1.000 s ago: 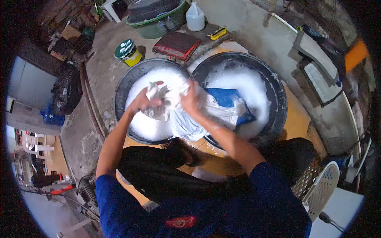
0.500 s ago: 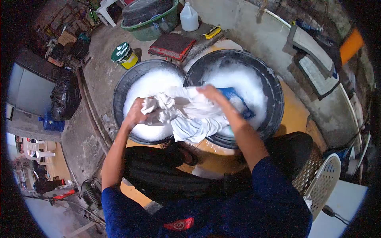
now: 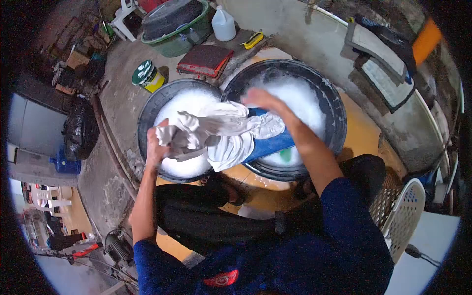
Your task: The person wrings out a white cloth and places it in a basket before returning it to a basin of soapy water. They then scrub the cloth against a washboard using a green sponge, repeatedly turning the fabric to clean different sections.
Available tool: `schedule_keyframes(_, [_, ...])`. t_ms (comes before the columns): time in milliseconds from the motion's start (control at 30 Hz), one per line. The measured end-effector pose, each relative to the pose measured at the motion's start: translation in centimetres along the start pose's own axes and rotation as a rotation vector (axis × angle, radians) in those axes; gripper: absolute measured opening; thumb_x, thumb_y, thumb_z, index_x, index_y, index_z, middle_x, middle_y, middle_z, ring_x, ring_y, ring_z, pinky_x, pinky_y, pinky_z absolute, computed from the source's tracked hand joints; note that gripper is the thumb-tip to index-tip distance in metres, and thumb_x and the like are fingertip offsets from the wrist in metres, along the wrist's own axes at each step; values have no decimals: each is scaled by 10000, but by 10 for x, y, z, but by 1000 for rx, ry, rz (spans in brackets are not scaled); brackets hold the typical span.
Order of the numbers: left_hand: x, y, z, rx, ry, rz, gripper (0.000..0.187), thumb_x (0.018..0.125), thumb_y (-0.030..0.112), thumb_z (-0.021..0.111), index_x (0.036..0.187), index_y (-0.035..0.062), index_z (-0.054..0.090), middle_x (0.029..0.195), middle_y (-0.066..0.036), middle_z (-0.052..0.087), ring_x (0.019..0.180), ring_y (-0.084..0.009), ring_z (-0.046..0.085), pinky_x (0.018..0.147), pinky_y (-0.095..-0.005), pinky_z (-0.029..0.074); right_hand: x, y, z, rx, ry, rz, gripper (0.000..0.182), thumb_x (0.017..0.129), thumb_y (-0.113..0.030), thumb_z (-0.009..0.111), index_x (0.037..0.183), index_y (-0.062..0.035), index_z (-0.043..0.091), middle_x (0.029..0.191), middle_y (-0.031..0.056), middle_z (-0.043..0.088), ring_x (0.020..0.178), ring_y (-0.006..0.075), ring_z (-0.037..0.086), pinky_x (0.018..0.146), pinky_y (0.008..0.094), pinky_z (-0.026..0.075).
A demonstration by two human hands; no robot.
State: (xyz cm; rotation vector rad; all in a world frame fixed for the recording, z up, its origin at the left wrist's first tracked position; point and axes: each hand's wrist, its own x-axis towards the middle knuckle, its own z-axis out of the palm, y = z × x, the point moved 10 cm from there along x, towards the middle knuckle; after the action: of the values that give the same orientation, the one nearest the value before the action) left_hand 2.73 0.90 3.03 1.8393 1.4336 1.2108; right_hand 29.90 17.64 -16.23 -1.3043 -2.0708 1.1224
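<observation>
My left hand (image 3: 156, 145) is closed on one end of a bunched, wet white cloth (image 3: 228, 147), above the left basin. The rest of the cloth stretches right and drapes over a blue board (image 3: 273, 145), which leans in the right basin. My right hand (image 3: 260, 99) is smeared by motion just above the cloth's far edge, so its fingers cannot be made out. White suds fill the left basin (image 3: 146, 115) and lie across much of the larger black right basin (image 3: 339, 118). Something green shows in the suds near the board.
Beyond the basins are a yellow-and-green bucket (image 3: 147, 76), folded dark red mats (image 3: 205, 61), a yellow brush (image 3: 253, 40), a white jug (image 3: 223, 24) and a green tub (image 3: 182, 43). A perforated basket (image 3: 404, 211) stands at my right. Mats hang over the low wall (image 3: 314, 34).
My right hand has come up off the cloth, where it was gripping before. The cloth has slid left, uncovering more of the blue board. My left hand still holds its end.
</observation>
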Motion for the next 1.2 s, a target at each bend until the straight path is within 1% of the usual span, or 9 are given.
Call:
schedule_keyframes(33, [3, 8, -3, 130, 25, 24, 164, 667, 1, 539, 830, 0, 558, 628, -55, 531, 593, -101, 477, 564, -232, 391, -28, 25, 15, -194, 81, -53, 618, 628, -577, 618, 928, -37, 588, 920, 164, 577, 834, 309, 533, 775, 383, 424])
schedule_keyframes(67, [9, 33, -5, 180, 58, 88, 148, 685, 20, 542, 831, -2, 560, 622, -52, 529, 590, -101, 472, 570, -230, 389, -54, 30, 38, -292, -260, 71, 689, 638, -558, 618, 1070, -27, 541, 1076, 184, 531, 1003, 325, 486, 906, 374, 357])
schedule_keyframes(267, [44, 18, -52, 652, 310, 274, 266, 649, 39, 503, 906, -3, 564, 817, -156, 595, 785, -295, 565, 746, -347, 421, -73, 38, 13, -307, -163, -113, 602, 671, -441, 661, 1066, -10, 519, 1091, 211, 501, 1021, 314, 470, 892, 372, 358])
schedule_keyframes(467, [108, 43, -78, 563, 328, 44, 223, 685, 69, 480, 880, 4, 568, 854, -194, 588, 855, -342, 551, 747, -406, 408, -116, -127, -165, 18, -86, 12, 497, 743, -328, 640, 1085, 6, 501, 1081, 101, 525, 994, 171, 483, 862, 296, 391])
schedule_keyframes(633, [119, 49, -56, 559, 291, 186, 222, 688, 119, 563, 876, 1, 573, 812, -174, 601, 787, -299, 579, 700, -369, 430, -168, -183, -234, 846, -45, -164, 506, 757, -242, 619, 1162, 12, 452, 1079, 104, 533, 976, 178, 521, 862, 290, 415])
schedule_keyframes(733, [79, 38, -17, 467, 62, 209, 268, 630, 80, 600, 884, -4, 579, 817, -155, 613, 755, -246, 593, 689, -341, 444, -188, -126, -203, 580, -106, 113, 480, 761, -239, 613, 1157, -7, 471, 1088, 98, 531, 986, 181, 511, 874, 303, 407])
schedule_keyframes(867, [3, 32, 66, 495, -371, 328, 362, 537, 102, 666, 886, 37, 596, 766, -137, 618, 698, -251, 601, 664, -322, 465, -207, 15, -84, -418, -745, 210, 486, 668, -284, 681, 1060, -40, 529, 1002, 99, 578, 920, 197, 523, 785, 318, 416])
schedule_keyframes(967, [-38, 9, 113, 592, -660, 343, 384, 537, 184, 694, 898, 92, 602, 710, -129, 604, 670, -287, 589, 624, -346, 470, -218, 101, -2, -465, -1054, 88, 360, 661, -237, 656, 944, -37, 560, 886, 95, 603, 764, 215, 542, 657, 338, 436])
schedule_keyframes(1200, [-38, 18, 123, 629, -685, 378, 304, 592, 191, 669, 873, 101, 596, 701, -113, 603, 618, -284, 590, 577, -353, 471, -106, 29, 65, -117, -369, 0, 315, 729, -329, 616, 758, -17, 578, 696, 81, 591, 608, 173, 517, 550, 326, 426])
